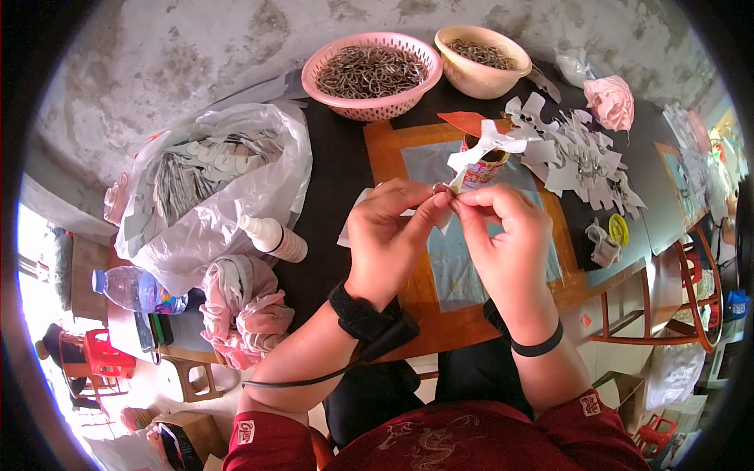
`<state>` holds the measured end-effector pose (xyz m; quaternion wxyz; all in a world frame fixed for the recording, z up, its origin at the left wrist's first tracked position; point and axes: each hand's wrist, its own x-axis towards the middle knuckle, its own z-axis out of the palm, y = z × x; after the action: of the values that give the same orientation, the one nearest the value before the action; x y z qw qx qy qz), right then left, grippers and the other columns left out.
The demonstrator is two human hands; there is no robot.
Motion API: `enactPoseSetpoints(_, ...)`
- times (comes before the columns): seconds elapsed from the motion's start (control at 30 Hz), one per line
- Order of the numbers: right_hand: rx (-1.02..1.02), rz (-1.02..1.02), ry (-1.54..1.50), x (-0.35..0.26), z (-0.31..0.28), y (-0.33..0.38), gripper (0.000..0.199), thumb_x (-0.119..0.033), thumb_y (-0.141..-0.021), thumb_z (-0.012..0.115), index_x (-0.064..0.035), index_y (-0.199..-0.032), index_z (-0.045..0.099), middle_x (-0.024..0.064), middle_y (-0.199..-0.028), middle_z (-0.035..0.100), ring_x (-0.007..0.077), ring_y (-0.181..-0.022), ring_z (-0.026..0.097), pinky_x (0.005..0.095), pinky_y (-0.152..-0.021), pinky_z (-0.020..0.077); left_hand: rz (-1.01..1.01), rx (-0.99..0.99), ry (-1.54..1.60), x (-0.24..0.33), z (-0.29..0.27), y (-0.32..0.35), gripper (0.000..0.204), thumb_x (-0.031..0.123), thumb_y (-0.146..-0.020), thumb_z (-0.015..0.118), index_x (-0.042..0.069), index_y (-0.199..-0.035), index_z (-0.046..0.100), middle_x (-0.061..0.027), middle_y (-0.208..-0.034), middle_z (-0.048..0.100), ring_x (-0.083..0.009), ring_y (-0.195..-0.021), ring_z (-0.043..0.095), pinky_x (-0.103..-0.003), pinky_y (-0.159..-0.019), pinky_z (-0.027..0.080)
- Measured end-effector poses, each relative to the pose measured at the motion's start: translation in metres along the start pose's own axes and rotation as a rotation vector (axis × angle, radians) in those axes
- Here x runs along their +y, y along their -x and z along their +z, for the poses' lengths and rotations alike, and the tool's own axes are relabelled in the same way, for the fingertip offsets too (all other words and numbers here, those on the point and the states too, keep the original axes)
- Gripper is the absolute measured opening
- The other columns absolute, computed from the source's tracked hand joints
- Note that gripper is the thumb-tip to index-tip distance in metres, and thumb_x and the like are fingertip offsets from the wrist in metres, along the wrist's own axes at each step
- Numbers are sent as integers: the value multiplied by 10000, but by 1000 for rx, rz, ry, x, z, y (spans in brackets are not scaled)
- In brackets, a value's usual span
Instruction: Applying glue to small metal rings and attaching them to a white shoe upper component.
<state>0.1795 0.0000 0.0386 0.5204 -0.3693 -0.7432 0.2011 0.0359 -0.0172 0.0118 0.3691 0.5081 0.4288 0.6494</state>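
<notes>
My left hand (391, 234) and my right hand (506, 235) meet over the middle of the table, both closed in a pinch. Between the left thumb and forefinger sits a small metal ring (441, 188). The right fingertips grip the lower end of a white cut-out piece (488, 140), right beside the ring. Whether the piece passes through the ring is hidden by the fingers. Just beyond the hands stands a printed tin (484, 170) with its reddish lid (462, 122) raised. To the right lies a pile of similar white pieces (569, 153) with rings on some.
At the back are a pink basket (310, 73) and a cream bowl (481, 82), both full of metal rings. A plastic bag (228, 222) of flat pieces, a white bottle (272, 238), a pink cloth (245, 306) and a water bottle (129, 288) occupy the left. A yellow tape roll (618, 230) lies right.
</notes>
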Motion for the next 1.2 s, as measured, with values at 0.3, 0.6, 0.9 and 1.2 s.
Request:
enactPoseSetpoints(0.3,-77,102,-4,-6,1,-2,85,-11,-828,626,-13,-864,549,95,-761,617,241,-649,628,330,-536,480,23,5,27,-3,0,-1,96,21,-823,698,-9,-912,718,-87,-827,678,-119,-736,615,-239,-665,489)
enactPoseSetpoints(0.6,-157,376,-360,1,4,3,133,-129,-919,592,-19,-866,537,-29,-669,526,13,-575,450,195,-487,340,-348,12,571,-6,-4,4,147,98,-906,626,6,-996,696,-60,-917,686,-132,-806,626,-285,-756,513)
enactPoseSetpoints(0.9,-69,571,-623,3,4,4,117,-121,-918,594,-17,-887,551,-17,-719,565,22,-588,475,198,-489,375,-265,-139,682,-1,-5,1,179,115,-922,602,7,-1049,667,-86,-982,679,-170,-867,637,-366,-827,513)
enactPoseSetpoints(1.2,-125,249,-178,6,7,12,119,-46,-862,604,7,-897,504,107,-828,577,190,-704,579,291,-544,465,-351,-103,498,-1,-11,-7,384,-52,-836,622,-6,-1204,522,-86,-968,640,-148,-910,622,-301,-838,504)
